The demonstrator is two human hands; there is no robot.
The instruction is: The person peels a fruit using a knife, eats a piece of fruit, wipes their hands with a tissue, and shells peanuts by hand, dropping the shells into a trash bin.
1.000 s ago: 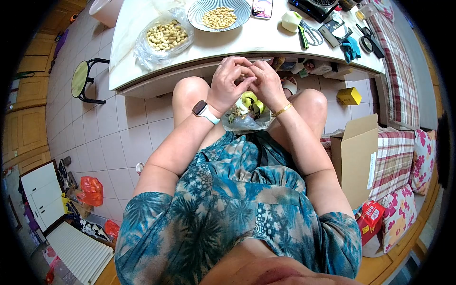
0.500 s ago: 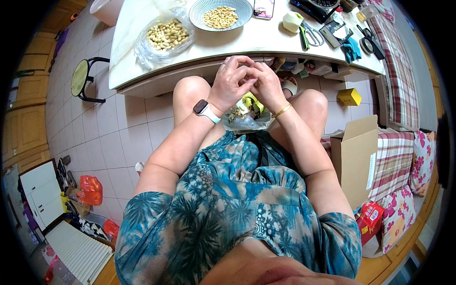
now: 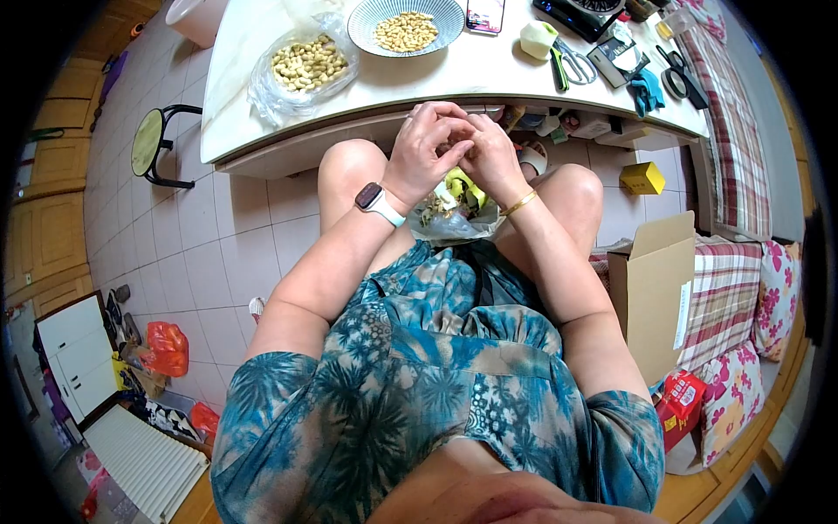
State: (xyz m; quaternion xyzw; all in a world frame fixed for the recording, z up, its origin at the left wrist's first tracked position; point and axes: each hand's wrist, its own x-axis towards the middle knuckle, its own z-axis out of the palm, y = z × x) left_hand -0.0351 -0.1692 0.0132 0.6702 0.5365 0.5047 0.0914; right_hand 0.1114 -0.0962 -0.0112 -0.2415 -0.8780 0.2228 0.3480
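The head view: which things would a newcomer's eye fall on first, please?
First, probably the blue palm-print clothing, filling the lower middle. Above it, the left hand and right hand come together over an open bag of greenish scraps. Beyond them, on the white table, a plastic bag of unshelled nuts lies beside a bowl of pale kernels.

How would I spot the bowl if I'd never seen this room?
Find the big white table. On it, between the crumpled clear bag of nuts and the phone, is a wide, round, ribbed bowl. Unlike the bag, it is open and blue-grey, with smaller, paler kernels in its middle.
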